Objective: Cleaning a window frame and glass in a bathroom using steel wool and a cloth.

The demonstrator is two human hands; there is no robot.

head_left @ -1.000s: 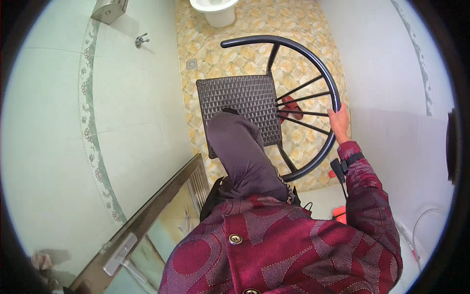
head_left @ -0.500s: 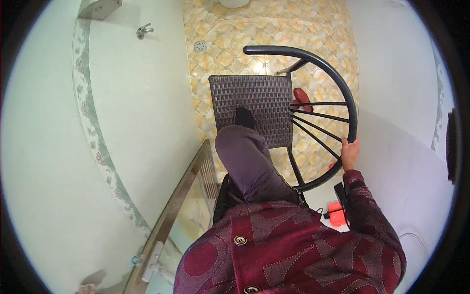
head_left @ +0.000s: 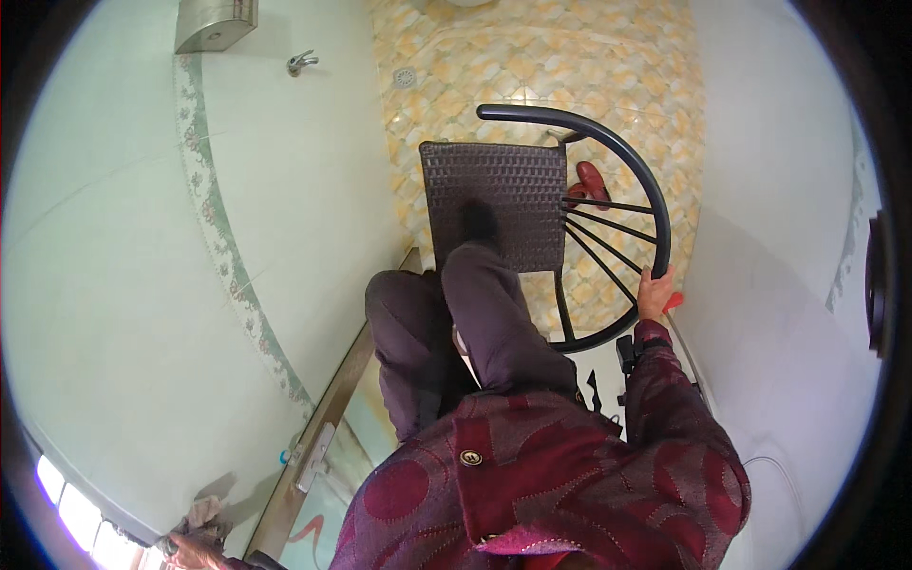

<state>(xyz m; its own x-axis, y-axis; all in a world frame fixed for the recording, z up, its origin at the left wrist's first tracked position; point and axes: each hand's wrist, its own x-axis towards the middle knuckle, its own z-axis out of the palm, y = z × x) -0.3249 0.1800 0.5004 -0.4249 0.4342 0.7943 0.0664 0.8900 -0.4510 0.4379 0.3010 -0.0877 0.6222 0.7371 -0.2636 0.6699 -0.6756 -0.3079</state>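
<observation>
A chair with a dark brown woven seat [head_left: 513,171] and a curved black rail [head_left: 635,161] stands below me. My right hand [head_left: 655,293] is wrapped round the rail at its right side. One foot in a black sock [head_left: 478,223] rests on the seat. My other knee [head_left: 399,290] is bent beside it, and that foot is hidden. At the lower left edge, my left hand [head_left: 195,553] is beside a bunched grey cloth [head_left: 206,518] and a bright window. Its fingers are too small and unclear to read.
Red shoes [head_left: 591,180] lie on the yellow tiled floor [head_left: 532,66] beyond the chair's spokes. A tap [head_left: 302,63] and a metal box [head_left: 217,24] are on the left wall. An open door [head_left: 328,418] stands at my left; a white wall [head_left: 774,190] rises on the right.
My second leg has come up into view beside the first. The left hand now shows at the lower left. My right hand keeps hold of the rail while the view has shifted.
</observation>
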